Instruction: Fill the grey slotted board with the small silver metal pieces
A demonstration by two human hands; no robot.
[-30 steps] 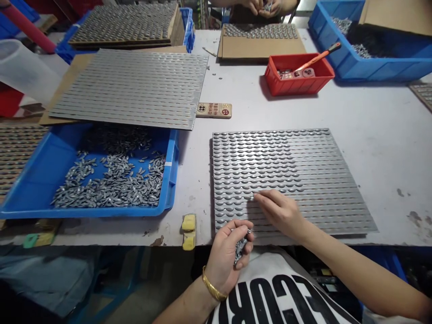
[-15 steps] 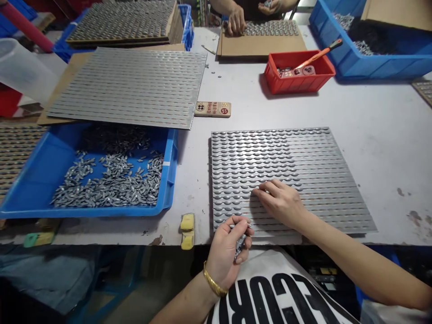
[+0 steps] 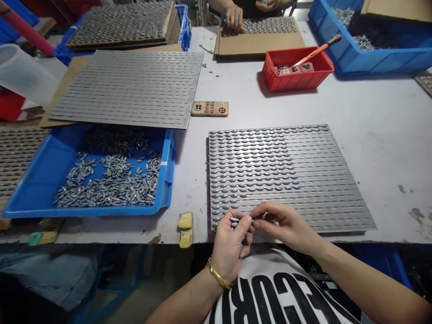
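Note:
A grey ridged board lies before me, its rows partly filled with small silver oval pieces at the left and top. My left hand, with a gold bracelet, is curled round a bunch of those metal pieces at the board's near edge. My right hand meets it there, thumb and fingers pinched at a piece between the two hands. A blue bin of loose silver pieces sits to the left.
A second ridged board lies over the bin's far side. Behind are a patterned phone, a red tray with an orange tool, another blue bin, and a co-worker's hand on a cardboard sheet. Yellow sponges sit at the table edge.
My right hand drew back from the board's rows to my left hand at the near edge. The co-worker's hand came down onto the far sheet.

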